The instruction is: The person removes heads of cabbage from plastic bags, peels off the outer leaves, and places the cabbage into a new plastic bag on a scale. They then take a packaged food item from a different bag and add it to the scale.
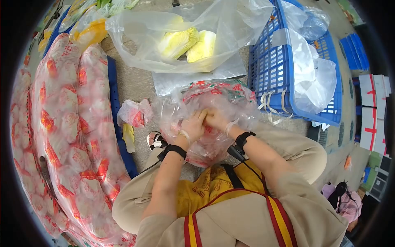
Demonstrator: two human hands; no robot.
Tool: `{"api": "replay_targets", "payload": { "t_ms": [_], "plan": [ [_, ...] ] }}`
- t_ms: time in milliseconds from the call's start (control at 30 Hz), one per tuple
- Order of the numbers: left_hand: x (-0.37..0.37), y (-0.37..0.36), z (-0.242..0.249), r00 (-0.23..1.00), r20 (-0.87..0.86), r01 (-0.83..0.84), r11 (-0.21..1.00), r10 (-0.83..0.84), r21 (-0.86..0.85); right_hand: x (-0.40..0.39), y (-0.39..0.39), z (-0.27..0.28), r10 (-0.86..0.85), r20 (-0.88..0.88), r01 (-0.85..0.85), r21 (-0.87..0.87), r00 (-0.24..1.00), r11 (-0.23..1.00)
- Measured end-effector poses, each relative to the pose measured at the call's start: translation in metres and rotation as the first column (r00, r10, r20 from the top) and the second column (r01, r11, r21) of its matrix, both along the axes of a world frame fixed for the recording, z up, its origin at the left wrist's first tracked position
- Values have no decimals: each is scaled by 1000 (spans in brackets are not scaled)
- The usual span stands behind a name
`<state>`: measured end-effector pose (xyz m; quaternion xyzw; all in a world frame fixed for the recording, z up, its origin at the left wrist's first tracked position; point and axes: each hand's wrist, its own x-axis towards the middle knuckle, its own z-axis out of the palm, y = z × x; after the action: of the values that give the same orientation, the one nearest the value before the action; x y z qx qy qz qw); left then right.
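A large clear plastic bag (238, 107) with red and green print lies bunched between my legs. My left hand (192, 126) and my right hand (216, 119) meet over its middle, with their fingers closed on the plastic and almost touching each other. What lies inside the bag shows only as pinkish red through the film. Beyond it, an open clear bag (135, 53) holds yellow-green napa cabbages (177, 43) above a grey metal plate (164, 83).
Long clear sacks (61, 123) of wrapped produce are stacked at left beside a blue edge (115, 103). A crumpled printed wrapper (138, 112) and a loose leaf (128, 138) lie near my foot. At right stands a blue crate (269, 70) with plastic bags (317, 82).
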<state>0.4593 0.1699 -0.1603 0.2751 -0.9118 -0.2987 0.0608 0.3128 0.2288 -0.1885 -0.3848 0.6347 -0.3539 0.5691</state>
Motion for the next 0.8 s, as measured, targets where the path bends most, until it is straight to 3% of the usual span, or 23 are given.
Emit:
{"api": "replay_targets", "payload": {
  "t_ms": [33, 67, 100, 133, 167, 200, 233, 300, 333, 367, 400, 433, 467, 500, 533, 567, 600, 633, 667, 700, 733, 800],
  "plan": [
    [-9, -1, -1, 943, 332, -17, 991, -29, 136, -12, -7, -3, 5, -3, -5, 0, 1000, 1000],
    [-12, -3, -3, 777, 620, -77, 963, -104, 258, -26, -13, 2, 0, -321, 34, 101, 947, 994],
    [-4, 3, -23, 779, 619, -78, 964, -101, 255, -33, -19, 6, 27, -607, 105, 180, 794, 978],
    [11, 16, -57, 738, 649, 25, 968, -186, 249, -30, -16, -2, 27, -610, 102, 176, 792, 979],
    [16, 21, -76, 686, 678, 128, 961, -265, 247, -24, -7, -20, 19, -757, 83, 96, 653, 992],
    [11, 17, -65, 689, 676, 125, 962, -260, 242, -22, -3, -39, -6, -871, 47, 20, 491, 999],
    [7, 13, -43, 689, 675, 101, 957, -264, 271, -25, -9, -56, -8, -871, 46, 16, 491, 999],
    [1, 7, -38, 691, 678, 40, 951, -248, 308, -39, -30, -90, 305, -615, -5, 440, 727, 898],
    [0, 3, -37, 694, 678, 36, 952, -242, 303, -48, -39, -104, 305, -618, -8, 436, 725, 900],
    [1, 2, -34, 870, 490, -79, 965, -55, 249, -57, -41, -115, 312, -542, -45, 449, 780, 892],
    [2, 2, -30, 956, 256, -203, 953, 144, 223, -62, -40, -120, 316, -461, -82, 459, 829, 885],
    [0, -4, -28, 957, 251, -202, 956, 146, 214, -60, -37, -45, 38, -307, 115, 465, 951, 878],
    [-4, -13, -26, 923, 293, -340, 886, 250, 315, -66, -35, -20, 35, -311, 117, 456, 950, 883],
    [-7, -18, -25, 874, 348, -468, 784, 340, 409, -75, -26, -7, -82, 62, 41, 486, 995, 873],
    [-4, -24, -49, 874, 347, -467, 784, 340, 409, -80, -17, 4, -195, 423, -42, 488, 885, 872],
    [5, -30, -94, 784, 340, -619, 609, 519, 497, -78, -8, 14, -195, 423, -41, 489, 885, 871],
    [11, -33, -117, 654, 350, -716, 399, 671, 573, -75, 1, 23, -408, 549, 19, 579, 730, 815],
    [9, -33, -94, 655, 341, -714, 405, 674, 571, -72, 7, 33, -590, 620, 49, 666, 517, 744],
    [7, -29, -47, 570, 415, -599, 13, 709, 801, -63, 14, 46, -584, 624, 51, 659, 519, 750],
    [4, -24, -9, 505, 508, -345, -377, 698, 860, -50, 18, 60, -563, 601, 131, 609, 567, 782],
    [3, -17, 11, 502, 495, -340, -364, 709, 867, -40, 19, 70, -540, 575, 205, 545, 614, 813],
    [8, -4, 39, 520, 183, 320, -389, 834, 864, -26, 14, 72, -507, 631, 209, 487, 587, 848]
  ]
}}
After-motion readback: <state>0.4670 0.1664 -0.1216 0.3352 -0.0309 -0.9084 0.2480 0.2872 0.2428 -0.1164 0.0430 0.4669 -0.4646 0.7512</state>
